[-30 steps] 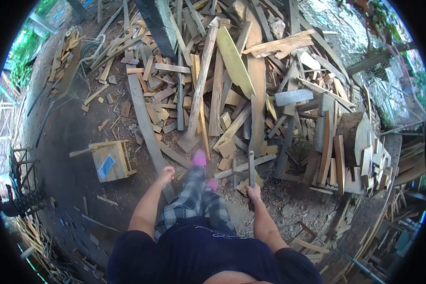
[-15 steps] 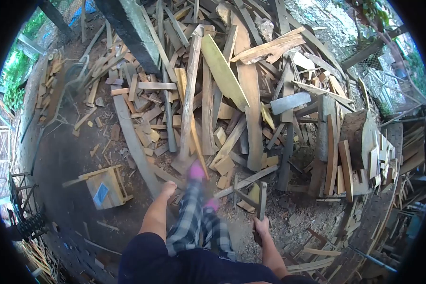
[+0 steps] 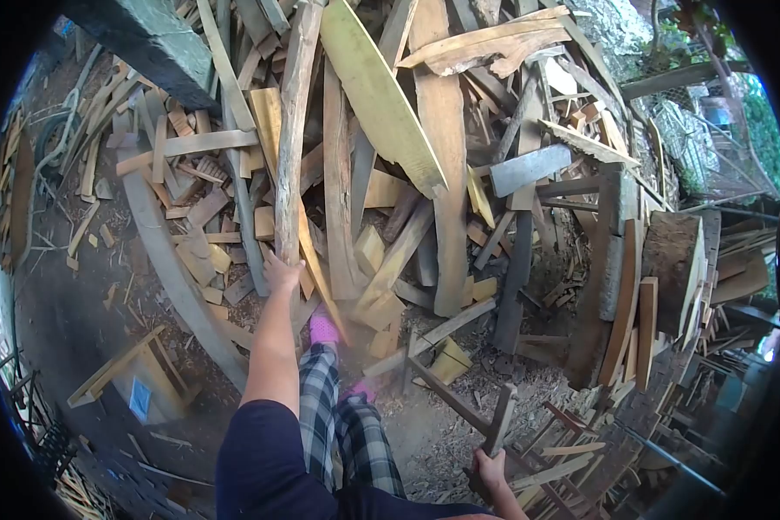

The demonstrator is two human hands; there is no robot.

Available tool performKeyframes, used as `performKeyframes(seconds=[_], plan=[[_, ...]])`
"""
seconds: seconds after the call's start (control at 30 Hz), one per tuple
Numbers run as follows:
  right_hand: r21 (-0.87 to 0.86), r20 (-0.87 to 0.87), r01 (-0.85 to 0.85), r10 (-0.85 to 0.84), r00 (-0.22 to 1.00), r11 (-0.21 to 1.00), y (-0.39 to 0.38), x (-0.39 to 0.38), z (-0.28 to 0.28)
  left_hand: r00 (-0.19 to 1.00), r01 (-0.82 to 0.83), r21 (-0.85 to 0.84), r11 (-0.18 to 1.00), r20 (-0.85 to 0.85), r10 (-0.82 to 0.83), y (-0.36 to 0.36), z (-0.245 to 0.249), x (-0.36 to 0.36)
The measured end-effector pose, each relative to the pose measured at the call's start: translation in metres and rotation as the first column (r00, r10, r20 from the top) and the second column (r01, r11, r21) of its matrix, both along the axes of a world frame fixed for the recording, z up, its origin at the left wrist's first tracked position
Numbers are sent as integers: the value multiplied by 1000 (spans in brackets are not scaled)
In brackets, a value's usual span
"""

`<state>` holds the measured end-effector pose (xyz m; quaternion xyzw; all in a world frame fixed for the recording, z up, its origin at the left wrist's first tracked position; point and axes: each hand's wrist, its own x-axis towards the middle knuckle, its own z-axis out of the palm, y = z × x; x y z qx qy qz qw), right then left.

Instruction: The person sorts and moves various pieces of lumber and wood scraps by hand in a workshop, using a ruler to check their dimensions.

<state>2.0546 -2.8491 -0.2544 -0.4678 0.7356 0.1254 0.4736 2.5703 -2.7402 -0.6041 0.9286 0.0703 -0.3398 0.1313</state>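
My left hand (image 3: 283, 272) reaches forward to the lower end of a long, rough wooden pole (image 3: 298, 130). Its fingers look spread against the wood; the contact is partly hidden. Beside the pole lies a narrow yellowish strip (image 3: 314, 260), and right of that a wide plank (image 3: 340, 173). Low on the right, my right hand (image 3: 491, 469) is closed round one upright of a wooden frame saw (image 3: 499, 420). A crossbar links that upright to a second one nearer my feet. The saw's blade cannot be made out.
Heaped planks and offcuts fill the ground ahead, with a large pale-yellow board (image 3: 381, 100) on top. A thick post (image 3: 152, 52) rises at upper left. A small wooden stool (image 3: 143, 377) stands left of my legs. Upright boards (image 3: 633, 303) and a log (image 3: 674, 256) stand right.
My left hand has stretched forward from beside my leg to the pole, its fist opening. My right hand has lowered with the saw, and the view has moved closer to the pile.
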Motion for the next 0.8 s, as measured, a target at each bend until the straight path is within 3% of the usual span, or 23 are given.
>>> performKeyframes(seconds=[0.17, 0.27, 0.4, 0.47, 0.53, 0.57, 0.63, 0.7, 0.73, 0.77, 0.8], plan=[[6, -19, -3, 3, 1000, 1000, -2, 7, -7, 989, -121, 77, 990, -72, 127, -5, -33, 28], [13, -20, 187, -187, 982, 982, -5, 22, -6, 969, -127, 57, 990, -208, 136, 9, -77, 32], [-20, -56, 171, -172, 983, 985, -10, 28, -5, 972, -166, -153, 974, -190, 136, 22, -94, 20], [-9, -64, 76, -76, 995, 997, -12, 14, -10, 978, -180, -232, 956, -146, 149, 27, -83, 14], [6, -40, 59, -59, 997, 998, -17, 23, -9, 881, -418, -484, 769, -420, 215, 27, -50, 5], [19, -21, 46, -46, 999, 999, -18, 27, -7, 884, -417, -485, 768, -413, 219, 26, -32, -1], [10, -3, 37, -37, 999, 999, -18, 30, -6, 785, -583, -553, 595, -571, 239, 25, 0, -15], [-3, 16, 28, -28, 999, 1000, -18, 29, -7, 701, -712, -634, 303, -672, 241, 25, 19, -33], [-4, 12, 11, -11, 1000, 1000, -19, 25, -8, 603, -797, -567, 209, -771, 207, 22, 44, -35], [-5, 8, -9, 9, 1000, 1000, -20, 21, -9, 607, -793, -573, 207, -766, 211, 17, 70, -35], [-14, 38, -13, 14, 999, 1000, -22, 19, -10, 519, -854, -506, 117, -841, 152, 12, 98, -34]])
